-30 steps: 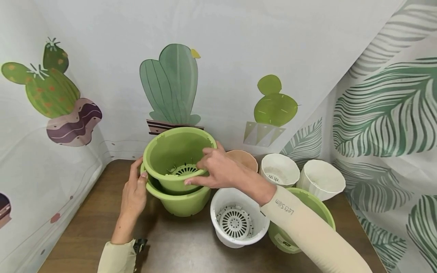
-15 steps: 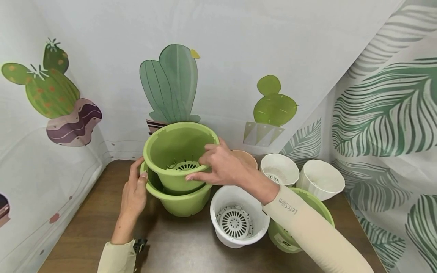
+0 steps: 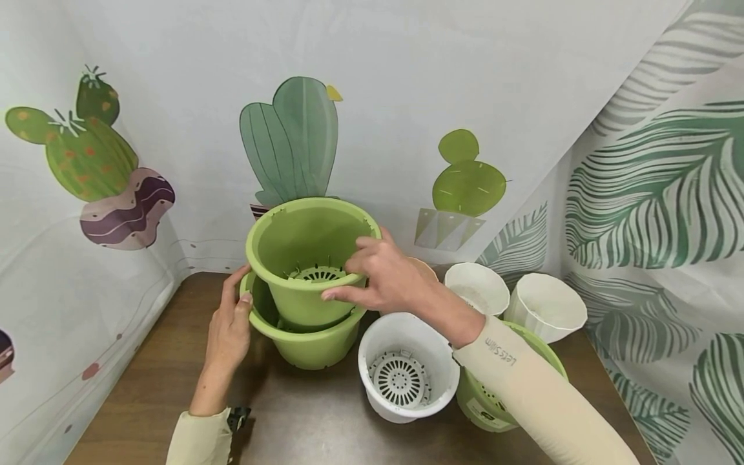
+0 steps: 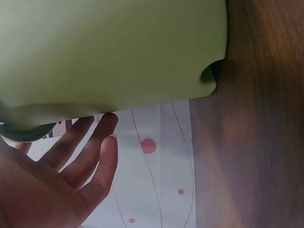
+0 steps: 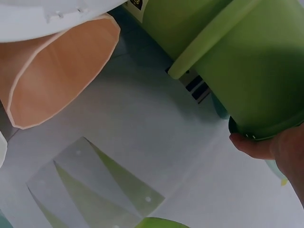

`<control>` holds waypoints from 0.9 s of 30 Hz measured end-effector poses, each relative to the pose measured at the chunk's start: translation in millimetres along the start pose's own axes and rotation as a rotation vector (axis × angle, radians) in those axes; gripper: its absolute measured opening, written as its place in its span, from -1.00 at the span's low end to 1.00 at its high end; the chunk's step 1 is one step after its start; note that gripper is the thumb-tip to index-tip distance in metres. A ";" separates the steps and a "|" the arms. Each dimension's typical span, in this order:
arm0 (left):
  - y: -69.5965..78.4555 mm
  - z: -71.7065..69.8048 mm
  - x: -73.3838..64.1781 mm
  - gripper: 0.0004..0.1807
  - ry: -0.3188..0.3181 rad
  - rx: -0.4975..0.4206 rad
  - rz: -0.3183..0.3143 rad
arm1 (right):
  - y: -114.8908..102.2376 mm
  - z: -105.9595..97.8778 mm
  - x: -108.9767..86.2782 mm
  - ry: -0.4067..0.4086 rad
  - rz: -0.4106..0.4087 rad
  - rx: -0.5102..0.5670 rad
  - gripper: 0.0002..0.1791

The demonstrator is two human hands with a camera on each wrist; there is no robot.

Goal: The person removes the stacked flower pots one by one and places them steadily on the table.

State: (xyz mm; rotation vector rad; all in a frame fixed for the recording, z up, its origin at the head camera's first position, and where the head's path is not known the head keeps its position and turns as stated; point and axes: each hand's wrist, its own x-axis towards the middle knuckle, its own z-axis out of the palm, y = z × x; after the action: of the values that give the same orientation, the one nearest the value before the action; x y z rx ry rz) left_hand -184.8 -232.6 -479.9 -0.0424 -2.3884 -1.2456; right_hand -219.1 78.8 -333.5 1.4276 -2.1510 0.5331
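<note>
My right hand (image 3: 386, 274) grips the right rim of a green plastic flowerpot (image 3: 308, 303), with its fingers inside and thumb outside. This upper pot sits partly raised and tilted within a second green flowerpot (image 3: 308, 354). At the left rim of that lower pot, my left hand (image 3: 228, 332) holds on with the thumb over the edge. In the left wrist view, several fingers (image 4: 110, 118) lie against or close to the lower pot's wall (image 4: 118, 61). The right wrist view shows the upper pot (image 5: 256, 66) lifted out of the lower one (image 5: 178, 23).
To the right stands a white slotted pot (image 3: 372, 381), beside another green pot (image 3: 482, 413) partly hidden by my right sleeve. Behind them are a terracotta-coloured pot (image 5: 71, 71) and two white faceted pots (image 3: 476, 287). A printed cloth hangs behind the wooden table (image 3: 302, 426).
My right hand has raised the upper green pot and shifted it slightly right, out of the lower one. The left hand and lower pot have stayed in place.
</note>
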 end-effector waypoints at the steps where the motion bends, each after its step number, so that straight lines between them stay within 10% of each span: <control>1: -0.4 0.1 -0.1 -0.45 0.001 0.000 0.003 | 0.0 -1.1 0.3 0.003 -0.002 0.001 -0.35; 27: -5.0 1.5 0.5 -0.45 -0.003 -0.003 0.002 | -2.8 -31.2 7.2 0.192 -0.059 0.027 -0.22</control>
State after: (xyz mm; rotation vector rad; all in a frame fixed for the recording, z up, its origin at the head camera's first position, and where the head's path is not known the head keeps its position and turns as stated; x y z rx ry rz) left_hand -186.9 -234.5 -484.3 -0.0476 -2.3884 -1.2482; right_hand -213.0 90.4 -304.2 1.3894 -1.9524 0.6515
